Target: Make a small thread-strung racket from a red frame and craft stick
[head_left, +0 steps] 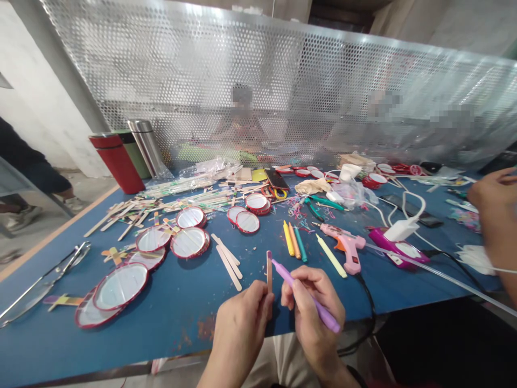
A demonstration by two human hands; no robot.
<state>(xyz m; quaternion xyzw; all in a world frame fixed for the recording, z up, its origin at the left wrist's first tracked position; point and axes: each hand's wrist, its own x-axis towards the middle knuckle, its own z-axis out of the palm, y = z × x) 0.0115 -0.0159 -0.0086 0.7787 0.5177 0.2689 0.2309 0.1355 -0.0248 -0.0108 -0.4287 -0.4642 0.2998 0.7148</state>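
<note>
Between the thumb and fingers of my left hand (245, 315) a wooden craft stick (269, 275) stands upright, its top end coloured purple. My right hand (317, 312) grips a purple marker (305, 293), whose tip meets or nearly meets that coloured end. Beyond the hands lie a yellow marker (288, 238), an orange marker (294, 241) and a teal marker (300, 244), with a pale yellow marker (331, 256) farther right. Loose craft sticks (229, 264) rest on the blue table left of my hands.
Red-rimmed round discs (189, 242) and piled sticks (133, 213) spread leftward, near eyeglasses (44, 283). A pink glue gun (343, 242) and a magenta power strip (398, 249) with cords lie right. Bottles (117, 161) stand before a perforated metal screen (202, 81). Another person's arm (496, 221) reaches in right.
</note>
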